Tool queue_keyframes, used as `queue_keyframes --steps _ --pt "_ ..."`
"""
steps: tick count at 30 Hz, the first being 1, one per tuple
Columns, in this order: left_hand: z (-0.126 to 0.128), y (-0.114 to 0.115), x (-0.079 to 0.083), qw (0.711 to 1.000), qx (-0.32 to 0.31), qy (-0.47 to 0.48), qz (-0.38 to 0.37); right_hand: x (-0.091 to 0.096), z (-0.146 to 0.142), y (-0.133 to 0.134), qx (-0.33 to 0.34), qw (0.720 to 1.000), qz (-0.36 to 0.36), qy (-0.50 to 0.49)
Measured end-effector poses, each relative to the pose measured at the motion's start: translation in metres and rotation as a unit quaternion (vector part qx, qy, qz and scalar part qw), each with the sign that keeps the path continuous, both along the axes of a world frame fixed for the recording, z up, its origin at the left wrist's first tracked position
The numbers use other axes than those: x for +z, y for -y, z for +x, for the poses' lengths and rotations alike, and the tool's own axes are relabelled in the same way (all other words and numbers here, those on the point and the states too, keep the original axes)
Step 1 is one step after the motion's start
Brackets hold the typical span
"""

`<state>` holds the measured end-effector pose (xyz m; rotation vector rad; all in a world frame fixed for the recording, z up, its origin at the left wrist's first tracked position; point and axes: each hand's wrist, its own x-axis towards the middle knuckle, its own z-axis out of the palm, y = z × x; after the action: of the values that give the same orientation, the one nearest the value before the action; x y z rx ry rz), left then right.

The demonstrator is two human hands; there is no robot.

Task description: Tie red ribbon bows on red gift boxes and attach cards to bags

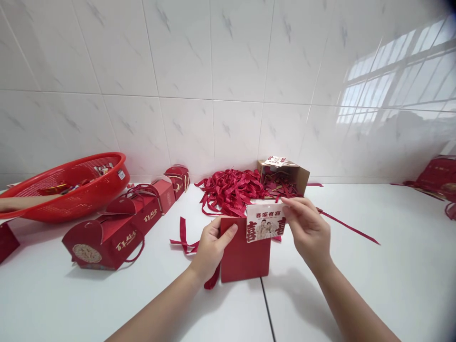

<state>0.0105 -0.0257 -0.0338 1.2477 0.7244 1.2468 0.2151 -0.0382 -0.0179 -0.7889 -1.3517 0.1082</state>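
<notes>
My left hand (215, 247) grips a red gift box (245, 261) by its upper left edge, thumb across the front. Its plain face is toward me; the other sides are hidden. A dark red ribbon (213, 279) hangs beside its lower left edge. Between the thumb and fingers of my right hand (308, 232) is a white printed card (266, 223) with red characters and a drawn couple. The card overlaps the upper right part of the box front; whether the two touch, I cannot tell.
Behind my hands lie a heap of red ribbons (233, 190) and an open cardboard box (302, 178). Several red gift boxes (110, 237) stand in a row on the left. Another person's forearm (24, 203) reaches to a red plastic basket (81, 204). More red boxes (440, 175) stand far right.
</notes>
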Motion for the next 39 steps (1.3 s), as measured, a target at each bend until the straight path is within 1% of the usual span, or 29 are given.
queue_keyframes --steps 1,3,5,7,11,13,14,16,18,19,21,22,24,27,29,32,35,39 --pt "0.0 0.0 0.0 1.0 -0.002 0.001 0.0 0.001 -0.002 0.002 -0.014 1.0 0.018 -0.005" --pt "0.0 0.001 0.0 1.0 -0.002 0.001 0.001 0.004 -0.003 0.006 -0.053 0.996 0.055 -0.049" --pt "0.0 0.001 0.001 1.0 -0.001 -0.002 -0.001 0.009 -0.003 0.008 -0.096 0.987 0.09 -0.095" --pt "0.0 0.001 0.002 1.0 0.001 -0.006 -0.006 0.012 -0.002 0.01 -0.126 0.979 0.116 -0.109" --pt "0.0 0.001 0.001 1.0 -0.001 -0.008 -0.011 0.017 0.0 0.012 -0.15 0.967 0.166 -0.124" --pt "0.0 0.0 0.0 1.0 -0.003 -0.006 -0.011 0.017 0.0 0.012 -0.153 0.963 0.18 -0.128" --pt "0.0 0.0 0.0 1.0 -0.003 -0.004 -0.012 0.016 0.0 0.012 -0.149 0.966 0.173 -0.119" --pt "0.001 0.0 -0.001 1.0 -0.006 -0.001 -0.012 0.013 0.0 0.011 -0.122 0.981 0.132 -0.077" --pt "0.002 -0.001 -0.002 1.0 -0.011 0.005 -0.01 0.009 -0.002 0.009 -0.08 0.994 0.08 -0.006" --pt "0.002 -0.001 -0.002 1.0 -0.014 0.008 -0.008 0.007 -0.003 0.008 -0.061 0.996 0.065 0.028" --pt "0.002 -0.002 -0.003 1.0 -0.018 0.011 -0.005 0.005 -0.005 0.007 -0.04 0.995 0.069 0.067" --pt "0.002 -0.002 -0.003 1.0 -0.019 0.011 -0.004 0.004 -0.007 0.007 -0.045 0.993 0.083 0.065" --pt "0.002 -0.002 -0.003 1.0 -0.023 0.007 -0.007 0.006 -0.008 0.009 -0.08 0.99 0.112 0.02" --pt "0.001 -0.002 -0.003 0.999 -0.03 0.003 -0.012 0.012 -0.009 0.013 -0.152 0.974 0.15 -0.073" --pt "0.001 -0.002 -0.003 0.999 -0.03 0.003 -0.01 0.016 -0.009 0.015 -0.174 0.965 0.168 -0.104" --pt "0.001 -0.002 -0.004 1.0 -0.029 0.004 -0.007 0.018 -0.007 0.016 -0.174 0.965 0.174 -0.092" --pt "0.001 -0.002 -0.004 0.999 -0.032 0.005 -0.01 0.015 -0.004 0.015 -0.166 0.973 0.153 -0.056" --pt "0.001 -0.001 -0.004 0.999 -0.038 0.006 -0.017 0.01 -0.003 0.01 -0.112 0.987 0.116 0.012"
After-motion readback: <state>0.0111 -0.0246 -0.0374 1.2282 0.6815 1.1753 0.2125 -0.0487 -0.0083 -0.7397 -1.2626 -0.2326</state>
